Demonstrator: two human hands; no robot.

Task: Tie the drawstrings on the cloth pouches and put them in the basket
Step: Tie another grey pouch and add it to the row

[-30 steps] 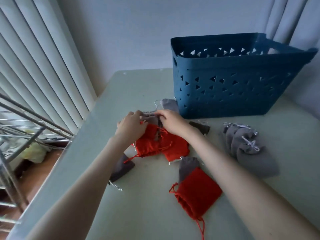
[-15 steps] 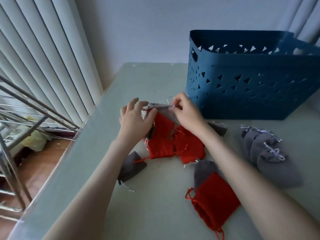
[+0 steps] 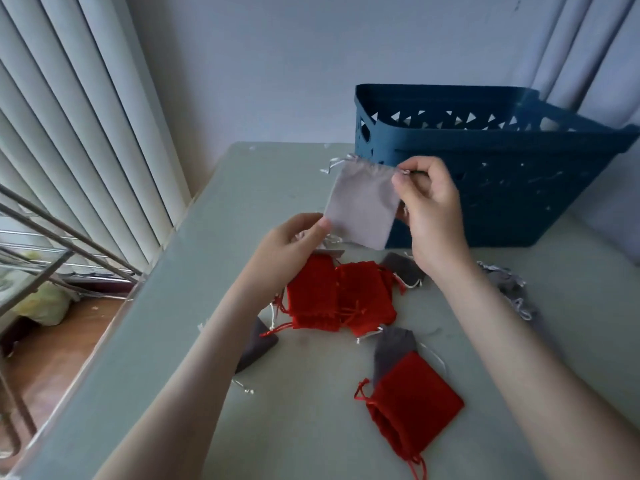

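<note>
The left hand pinches the lower corner of a grey pouch and the right hand pinches its top corner by the drawstring, holding it spread above the counter, with the blue basket at 1 o'clock and red pouches heaped at 6 o'clock.

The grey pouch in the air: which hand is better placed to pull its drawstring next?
Probably the right. The right hand pinches the grey pouch at its top corner, where a drawstring end comes out; the left hand pinches the bottom corner, away from the pouch's mouth.
</note>
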